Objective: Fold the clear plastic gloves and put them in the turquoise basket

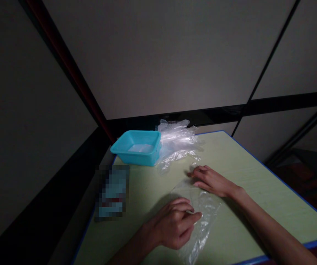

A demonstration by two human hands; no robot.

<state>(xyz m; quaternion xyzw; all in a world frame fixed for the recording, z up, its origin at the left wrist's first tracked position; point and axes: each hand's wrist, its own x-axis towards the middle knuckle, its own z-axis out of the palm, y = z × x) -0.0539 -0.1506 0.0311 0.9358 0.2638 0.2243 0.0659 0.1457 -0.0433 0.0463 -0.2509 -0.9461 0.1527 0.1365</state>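
Observation:
A clear plastic bag (202,217) lies flat on the pale green table (244,165) in front of me. My left hand (175,222) rests at the bag's near left side, thumb and forefinger pinched on its edge. My right hand (210,180) lies on the bag's far end with the fingers stretched out and pressing down on the plastic.
A turquoise plastic tub (138,147) stands at the table's far left corner, with a heap of clear plastic bags (176,141) beside it. A blurred flat object (111,197) lies near the left edge. The table has a blue rim, and dark walls surround it.

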